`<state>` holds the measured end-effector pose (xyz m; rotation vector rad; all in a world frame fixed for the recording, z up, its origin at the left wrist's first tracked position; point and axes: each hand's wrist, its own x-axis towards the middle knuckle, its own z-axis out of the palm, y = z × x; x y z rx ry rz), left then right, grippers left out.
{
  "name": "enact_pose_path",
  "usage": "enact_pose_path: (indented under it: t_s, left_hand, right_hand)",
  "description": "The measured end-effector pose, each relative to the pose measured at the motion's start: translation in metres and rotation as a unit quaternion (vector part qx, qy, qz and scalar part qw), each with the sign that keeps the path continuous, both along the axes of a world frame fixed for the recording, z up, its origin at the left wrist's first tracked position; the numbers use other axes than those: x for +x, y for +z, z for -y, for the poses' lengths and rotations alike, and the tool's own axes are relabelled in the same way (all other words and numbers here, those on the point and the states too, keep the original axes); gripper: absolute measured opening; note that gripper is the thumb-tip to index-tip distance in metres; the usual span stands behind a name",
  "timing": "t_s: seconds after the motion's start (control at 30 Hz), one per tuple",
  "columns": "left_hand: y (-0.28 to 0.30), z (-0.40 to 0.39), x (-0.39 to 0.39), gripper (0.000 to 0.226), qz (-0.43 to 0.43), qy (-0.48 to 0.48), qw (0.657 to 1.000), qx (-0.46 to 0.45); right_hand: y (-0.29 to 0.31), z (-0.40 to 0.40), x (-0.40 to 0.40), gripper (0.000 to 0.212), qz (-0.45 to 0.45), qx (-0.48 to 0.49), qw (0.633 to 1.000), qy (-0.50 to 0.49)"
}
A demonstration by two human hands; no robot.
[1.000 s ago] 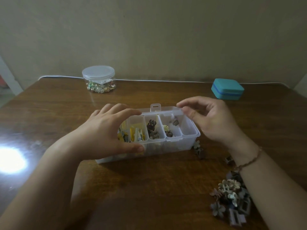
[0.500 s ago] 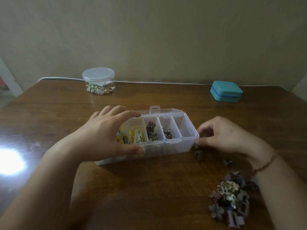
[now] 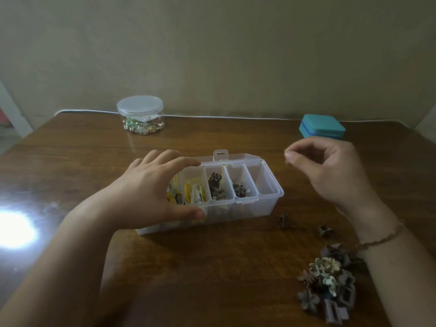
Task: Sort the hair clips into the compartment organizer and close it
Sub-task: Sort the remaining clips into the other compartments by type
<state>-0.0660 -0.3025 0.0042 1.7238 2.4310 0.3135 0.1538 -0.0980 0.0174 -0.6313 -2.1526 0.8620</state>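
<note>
Head view: I see clear plastic organizer [image 3: 245,208] at frame centre, lid open. Left hand [image 3: 151,187] grips its left end. Right hand [image 3: 330,166] raised upper right, fingertips pinched; cannot tell contents. Flower-shaped hair clips [image 3: 328,289] heaped lower right, on glossy wood table [image 3: 212,267].

The organizer [image 3: 245,206] sits on the bench [image 3: 212,267] straight ahead of you, lid back. Your left hand [image 3: 151,187] spans its left end, thumb on the near wall, fingers over the far rim. Your right hand [image 3: 330,166] hangs above the bench just right of it. Two loose clips [image 3: 284,220] lie near its right end, and the clip pile [image 3: 330,284] lies nearer you on the right. Behind, a jar [image 3: 140,114] stands far left and a small case [image 3: 322,126] far right.
</note>
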Motion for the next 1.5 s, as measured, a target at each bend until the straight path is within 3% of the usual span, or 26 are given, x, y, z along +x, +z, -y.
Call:
enact_pose_path:
  t_s: [0.07,0.13,0.2,0.77,0.93,1.13,1.3,1.5]
  left_hand:
    - [0.000,0.000,0.000,0.101,0.005,0.000,1.000,-0.001]
    - [0.000,0.000,-0.001,0.100,0.006,0.000,1.000,-0.001]
    - [0.000,0.000,-0.001,0.100,0.006,-0.001,1.000,-0.001]
    - [0.000,0.001,-0.001,0.102,0.005,-0.002,1.000,0.002]
    - [0.000,0.001,-0.001,0.101,0.002,-0.003,1.000,0.002]
    - [0.001,0.001,-0.001,0.101,0.006,-0.002,1.000,-0.003]
    - [0.001,0.001,-0.001,0.101,0.008,-0.003,1.000,-0.006]
    - [0.001,0.001,-0.001,0.101,0.007,-0.004,1.000,-0.002]
  right_hand:
    - [0.005,-0.010,0.007,0.014,0.177,0.002,0.984,0.012]
    - [0.008,-0.013,0.010,0.011,0.412,-0.023,0.907,0.084]
    - [0.005,-0.008,0.008,0.017,0.498,-0.053,0.855,0.137]
    - [0.008,-0.010,0.012,0.006,0.488,-0.039,0.858,0.158]
    - [0.001,-0.005,0.005,0.024,0.454,-0.059,0.880,0.129]
    - [-0.005,-0.003,-0.002,0.006,0.457,-0.018,0.886,0.078]
    - [-0.006,-0.002,-0.004,0.010,0.431,-0.021,0.899,0.080]
    - [-0.002,-0.009,0.002,0.009,0.456,-0.028,0.885,0.095]
